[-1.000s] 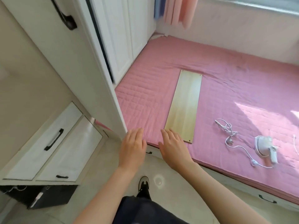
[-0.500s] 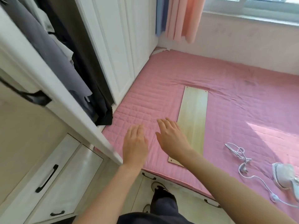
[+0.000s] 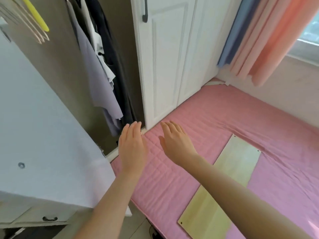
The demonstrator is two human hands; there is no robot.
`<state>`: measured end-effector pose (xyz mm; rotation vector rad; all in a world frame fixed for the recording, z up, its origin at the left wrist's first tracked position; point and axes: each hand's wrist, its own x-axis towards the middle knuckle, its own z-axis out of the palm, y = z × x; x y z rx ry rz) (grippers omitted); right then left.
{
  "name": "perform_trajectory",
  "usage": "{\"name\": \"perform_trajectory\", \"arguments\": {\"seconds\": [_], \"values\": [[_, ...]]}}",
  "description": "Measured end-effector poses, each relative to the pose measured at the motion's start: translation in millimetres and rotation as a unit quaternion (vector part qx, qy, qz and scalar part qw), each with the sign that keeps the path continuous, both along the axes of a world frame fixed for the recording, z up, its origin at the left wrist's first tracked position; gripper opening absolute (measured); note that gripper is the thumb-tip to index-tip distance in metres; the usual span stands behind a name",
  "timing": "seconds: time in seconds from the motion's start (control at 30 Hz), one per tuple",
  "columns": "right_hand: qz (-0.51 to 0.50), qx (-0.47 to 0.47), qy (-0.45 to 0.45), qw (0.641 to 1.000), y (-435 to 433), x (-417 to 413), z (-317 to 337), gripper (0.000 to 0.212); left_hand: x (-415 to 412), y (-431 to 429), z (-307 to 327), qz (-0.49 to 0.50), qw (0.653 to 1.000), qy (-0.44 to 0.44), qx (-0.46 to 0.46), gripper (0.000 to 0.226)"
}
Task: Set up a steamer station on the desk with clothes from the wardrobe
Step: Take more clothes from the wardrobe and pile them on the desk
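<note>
L hand [image 3: 133, 149] & R hand [image 3: 176, 144] reaching out flat toward hanging clothes [image 3: 101, 87] in wardrobe [image 3: 58, 83]; fingers straight, holding nothing.

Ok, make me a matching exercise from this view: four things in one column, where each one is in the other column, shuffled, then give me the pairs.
Things:
1. wooden board
2. lavender garment
3. peach curtain
4. black handle

Places:
A. beside the window
B. on the closed white door
C. flat on the pink mattress
D. hanging inside the open wardrobe

Pairs: 1-C, 2-D, 3-A, 4-B
</note>
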<state>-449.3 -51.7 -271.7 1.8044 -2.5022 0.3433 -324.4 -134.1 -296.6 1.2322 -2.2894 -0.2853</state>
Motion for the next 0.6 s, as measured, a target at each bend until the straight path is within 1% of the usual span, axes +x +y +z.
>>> {"name": "perform_trajectory", "arguments": {"seconds": [0.13,0.3,0.47,0.6], "values": [[0.064,-0.018,0.001,0.998,-48,-29,23,0.051,-20,-39,25,0.067,0.997,0.024,-0.025,0.037],[0.126,-0.063,0.001,0.99,-113,-49,61,0.049,-36,-92,60,0.147,0.985,0.062,-0.06,0.033],[0.177,-0.105,-0.019,0.978,-174,-60,100,0.048,-39,-151,90,0.198,0.974,0.082,-0.072,0.035],[0.202,-0.136,0.0,0.97,-221,-68,122,0.048,-40,-192,110,0.208,0.968,0.1,-0.096,0.036]]}}
